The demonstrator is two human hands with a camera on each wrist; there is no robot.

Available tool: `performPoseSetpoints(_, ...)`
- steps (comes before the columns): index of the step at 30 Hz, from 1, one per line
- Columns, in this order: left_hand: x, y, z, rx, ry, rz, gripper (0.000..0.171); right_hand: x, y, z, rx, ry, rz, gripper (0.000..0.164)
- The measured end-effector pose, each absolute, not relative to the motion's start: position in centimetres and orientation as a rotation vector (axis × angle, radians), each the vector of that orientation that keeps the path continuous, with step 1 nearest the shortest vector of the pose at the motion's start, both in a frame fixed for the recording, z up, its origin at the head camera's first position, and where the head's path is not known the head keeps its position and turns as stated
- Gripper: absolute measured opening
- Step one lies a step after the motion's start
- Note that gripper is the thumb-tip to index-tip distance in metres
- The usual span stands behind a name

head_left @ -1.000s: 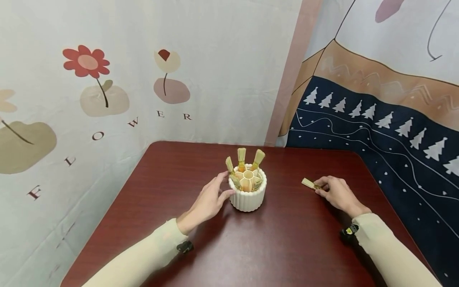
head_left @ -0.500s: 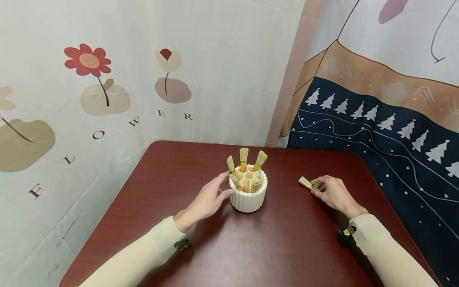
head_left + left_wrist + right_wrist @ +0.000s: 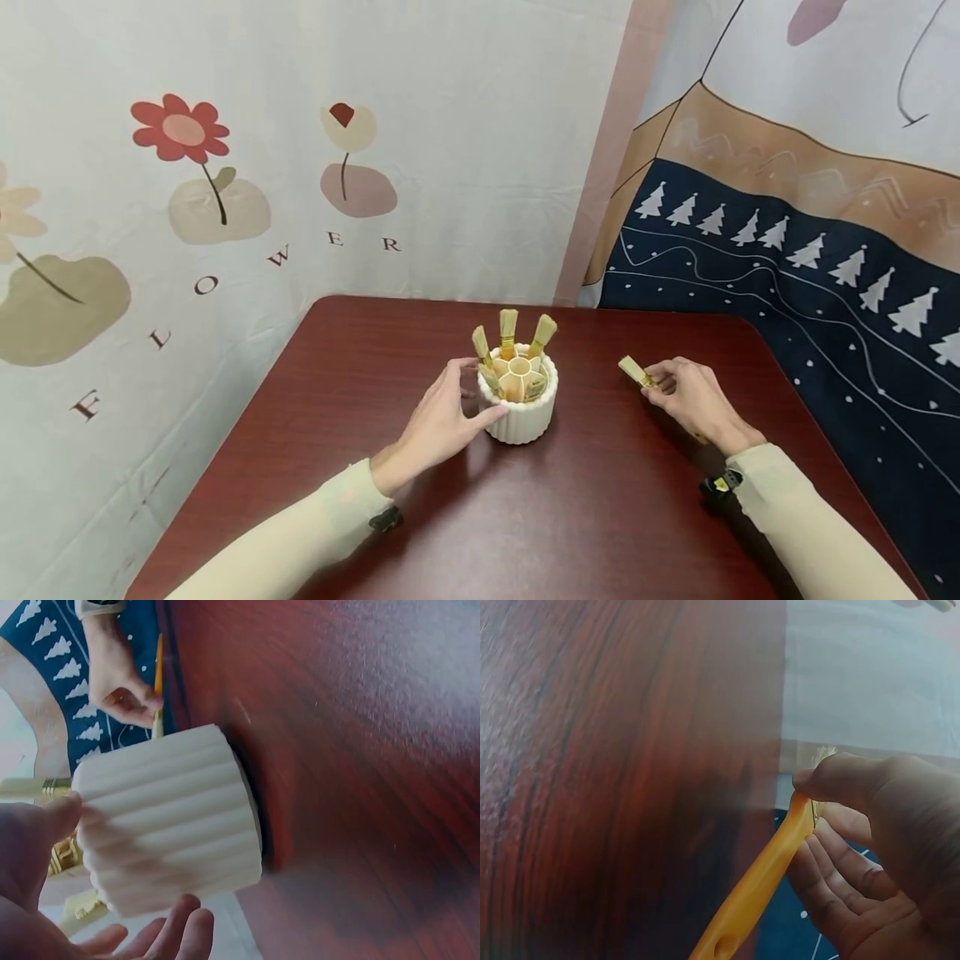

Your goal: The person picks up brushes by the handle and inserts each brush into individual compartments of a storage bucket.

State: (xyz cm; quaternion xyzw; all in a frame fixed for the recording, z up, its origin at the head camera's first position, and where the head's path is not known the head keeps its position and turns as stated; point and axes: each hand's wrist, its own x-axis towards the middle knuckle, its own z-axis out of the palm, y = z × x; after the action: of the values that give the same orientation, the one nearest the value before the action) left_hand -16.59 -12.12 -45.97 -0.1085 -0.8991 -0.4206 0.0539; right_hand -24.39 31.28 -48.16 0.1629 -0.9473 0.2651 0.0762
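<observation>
A white ribbed round holder (image 3: 517, 421) with petal-like compartments stands on the table. Several flat paintbrushes (image 3: 507, 329) stand in it, bristles up. My left hand (image 3: 438, 421) spreads around the holder's left side, thumb toward the front and fingers behind; in the left wrist view its fingers (image 3: 180, 926) lie loosely along the ribbed wall, and firm contact cannot be told. To the right, my right hand (image 3: 697, 396) pinches another paintbrush (image 3: 633, 369) near its ferrule. In the right wrist view its orange handle (image 3: 757, 889) slants downward, a hole near the lower end.
The dark red-brown table (image 3: 570, 517) reaches back to a pale flower-printed cloth (image 3: 465, 150). A dark blue cloth with white trees (image 3: 750, 267) hangs at the right. The holder stands between both hands.
My right hand has moved a little leftward with the paintbrush, whose bristle end now tilts up more. My left thumb has moved forward and right across the holder's front, widening the hand's spread.
</observation>
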Motion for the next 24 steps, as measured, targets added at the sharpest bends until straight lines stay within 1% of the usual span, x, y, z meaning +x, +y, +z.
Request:
performPoseSetpoints(5,-16.3,-11.3,-46.2,-0.203,-2.753,-1.268,0.089,-23.8,30.5,-47.5,0.501,-2.806,0.806,0.028)
performPoseSetpoints(9,-16.1,-10.8,-46.3,-0.137,-2.748,-1.242,0.088,-23.4,29.7,-47.0,0.510,-2.773,0.821,0.027)
performPoseSetpoints(24,-16.1,-10.3,-46.1,-0.110,-2.756,-1.207,0.080,-22.4,27.5,-45.7,0.530,-2.730,0.878,0.034)
